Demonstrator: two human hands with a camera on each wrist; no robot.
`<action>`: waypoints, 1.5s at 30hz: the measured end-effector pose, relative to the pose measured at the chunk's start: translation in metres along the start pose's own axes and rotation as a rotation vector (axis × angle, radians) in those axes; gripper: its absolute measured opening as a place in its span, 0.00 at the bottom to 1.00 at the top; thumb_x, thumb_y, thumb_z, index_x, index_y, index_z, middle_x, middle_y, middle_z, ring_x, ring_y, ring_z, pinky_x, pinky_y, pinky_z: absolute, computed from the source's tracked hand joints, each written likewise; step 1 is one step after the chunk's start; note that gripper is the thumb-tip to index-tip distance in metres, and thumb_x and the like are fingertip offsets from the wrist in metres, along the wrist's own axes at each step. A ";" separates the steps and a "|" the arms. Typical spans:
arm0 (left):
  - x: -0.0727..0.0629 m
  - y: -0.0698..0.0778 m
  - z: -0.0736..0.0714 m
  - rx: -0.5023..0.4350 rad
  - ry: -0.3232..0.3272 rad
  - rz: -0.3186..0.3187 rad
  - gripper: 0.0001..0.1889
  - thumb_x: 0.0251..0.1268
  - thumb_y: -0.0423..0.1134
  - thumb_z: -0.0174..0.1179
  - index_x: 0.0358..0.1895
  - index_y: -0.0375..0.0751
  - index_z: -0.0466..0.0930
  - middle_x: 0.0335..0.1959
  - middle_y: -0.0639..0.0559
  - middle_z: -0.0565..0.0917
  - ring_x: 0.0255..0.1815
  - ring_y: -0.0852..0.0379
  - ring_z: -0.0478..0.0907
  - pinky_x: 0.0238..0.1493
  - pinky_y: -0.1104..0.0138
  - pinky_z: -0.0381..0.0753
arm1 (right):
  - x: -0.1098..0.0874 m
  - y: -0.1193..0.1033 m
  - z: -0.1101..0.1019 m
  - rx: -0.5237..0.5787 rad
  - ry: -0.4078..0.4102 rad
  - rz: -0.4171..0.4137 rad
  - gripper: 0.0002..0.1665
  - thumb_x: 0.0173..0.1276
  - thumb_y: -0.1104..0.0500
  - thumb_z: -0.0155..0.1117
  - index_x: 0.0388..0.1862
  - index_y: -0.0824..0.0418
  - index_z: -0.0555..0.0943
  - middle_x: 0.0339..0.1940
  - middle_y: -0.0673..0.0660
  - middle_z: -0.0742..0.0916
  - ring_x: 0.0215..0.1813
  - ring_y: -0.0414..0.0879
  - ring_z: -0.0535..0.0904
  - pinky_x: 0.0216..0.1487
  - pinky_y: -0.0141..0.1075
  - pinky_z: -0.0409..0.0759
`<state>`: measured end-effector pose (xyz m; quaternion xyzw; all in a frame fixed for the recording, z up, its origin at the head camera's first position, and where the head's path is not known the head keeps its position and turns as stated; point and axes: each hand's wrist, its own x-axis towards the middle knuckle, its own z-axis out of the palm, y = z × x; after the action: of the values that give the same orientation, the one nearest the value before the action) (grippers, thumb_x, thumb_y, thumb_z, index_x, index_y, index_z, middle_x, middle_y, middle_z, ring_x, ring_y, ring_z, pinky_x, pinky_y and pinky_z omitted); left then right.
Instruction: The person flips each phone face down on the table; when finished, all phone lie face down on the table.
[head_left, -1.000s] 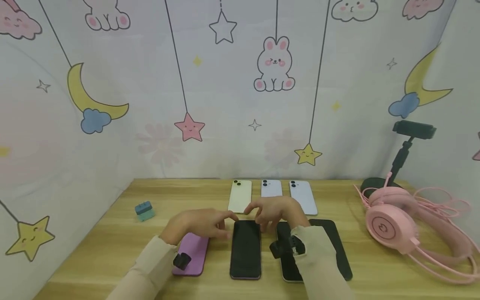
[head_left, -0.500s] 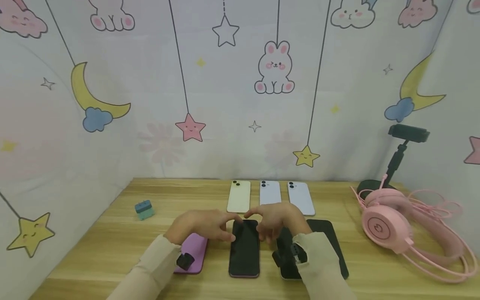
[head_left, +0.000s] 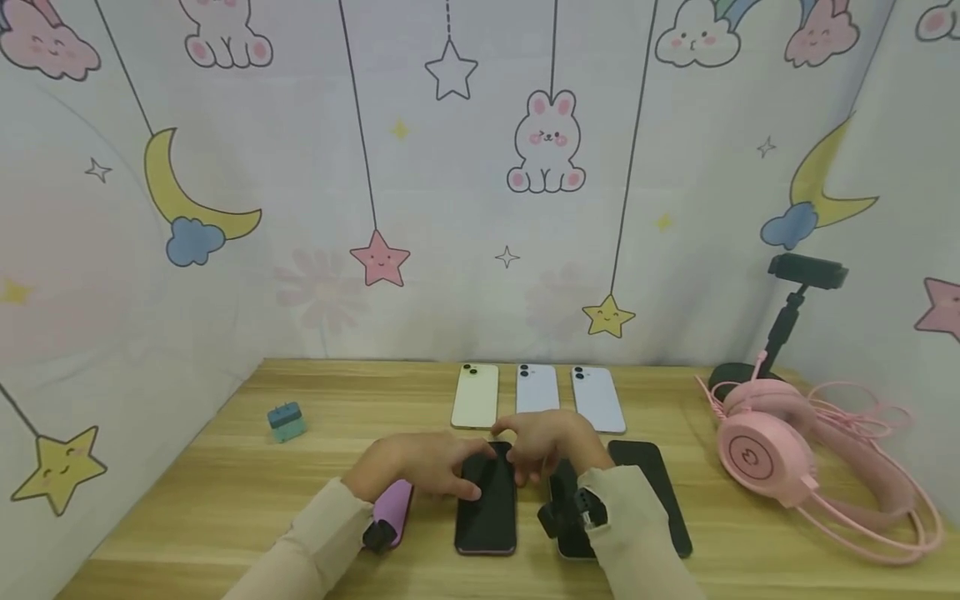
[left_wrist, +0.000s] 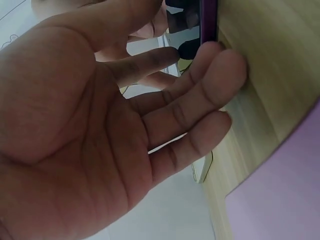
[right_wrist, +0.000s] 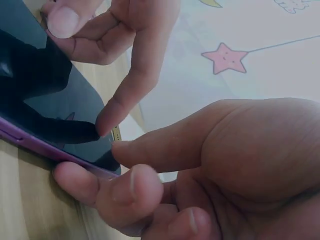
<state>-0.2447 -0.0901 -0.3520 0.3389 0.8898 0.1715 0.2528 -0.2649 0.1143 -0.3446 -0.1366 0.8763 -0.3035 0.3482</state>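
A black-screened phone with a purple frame lies face up at the table's middle. My left hand reaches over its upper left, index fingertip on the screen near the top edge. The left thumb overlaps the screen's left side; the other fingers bend loosely by the phone's edge in the left wrist view. My right hand is at the top right corner. In the right wrist view its thumb sits at the screen's corner and a bent finger touches the purple side, the corner between them.
A purple phone lies under my left wrist. Two dark phones, one a black slab, lie by my right forearm. Behind are a yellowish phone and two pale ones. Pink headphones, a black stand and a teal block flank them.
My left hand has moved right over the phone, its index finger and thumb now over the screen. The right hand stays at the top right corner, slightly lower. The view has shifted a little.
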 end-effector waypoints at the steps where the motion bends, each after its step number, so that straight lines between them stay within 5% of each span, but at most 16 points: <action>1: 0.000 0.001 0.000 -0.002 0.001 -0.007 0.31 0.70 0.44 0.64 0.73 0.47 0.64 0.23 0.53 0.80 0.20 0.57 0.81 0.35 0.69 0.76 | 0.000 0.000 -0.001 0.007 0.005 -0.006 0.29 0.77 0.67 0.50 0.74 0.52 0.65 0.24 0.58 0.86 0.18 0.42 0.73 0.19 0.30 0.69; 8: 0.005 0.012 -0.005 -0.017 -0.037 -0.123 0.47 0.68 0.50 0.66 0.81 0.51 0.44 0.39 0.49 0.82 0.21 0.54 0.84 0.48 0.67 0.77 | 0.001 0.002 -0.005 0.081 0.005 -0.008 0.29 0.78 0.66 0.50 0.74 0.49 0.65 0.24 0.59 0.86 0.18 0.42 0.70 0.19 0.29 0.67; 15: 0.003 0.014 -0.008 -0.027 -0.053 -0.158 0.46 0.67 0.50 0.66 0.81 0.52 0.47 0.52 0.46 0.80 0.22 0.54 0.84 0.49 0.67 0.77 | 0.002 -0.003 -0.003 0.099 0.000 -0.006 0.27 0.78 0.66 0.50 0.72 0.52 0.65 0.23 0.58 0.85 0.18 0.41 0.69 0.19 0.29 0.68; 23: 0.004 0.013 -0.009 -0.047 -0.042 -0.135 0.46 0.68 0.52 0.66 0.81 0.53 0.45 0.38 0.51 0.82 0.21 0.54 0.84 0.48 0.67 0.76 | 0.000 -0.003 -0.005 0.090 0.020 0.008 0.28 0.78 0.67 0.50 0.73 0.51 0.64 0.22 0.58 0.83 0.18 0.41 0.69 0.19 0.29 0.68; 36: 0.010 0.013 -0.009 -0.081 -0.045 -0.134 0.48 0.69 0.52 0.64 0.82 0.53 0.40 0.30 0.50 0.81 0.21 0.51 0.84 0.42 0.68 0.78 | 0.000 0.006 -0.009 0.187 0.019 -0.054 0.37 0.75 0.71 0.45 0.79 0.51 0.57 0.23 0.58 0.81 0.18 0.43 0.68 0.19 0.32 0.69; 45: 0.008 0.007 -0.006 -0.268 -0.090 -0.073 0.51 0.74 0.55 0.57 0.81 0.46 0.26 0.36 0.47 0.80 0.26 0.50 0.83 0.32 0.61 0.83 | -0.002 0.007 -0.008 0.278 -0.039 -0.201 0.47 0.71 0.76 0.44 0.83 0.46 0.49 0.29 0.60 0.81 0.22 0.46 0.70 0.22 0.36 0.69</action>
<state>-0.2493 -0.0804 -0.3465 0.2768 0.8585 0.2641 0.3416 -0.2694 0.1240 -0.3428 -0.1798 0.8010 -0.4523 0.3485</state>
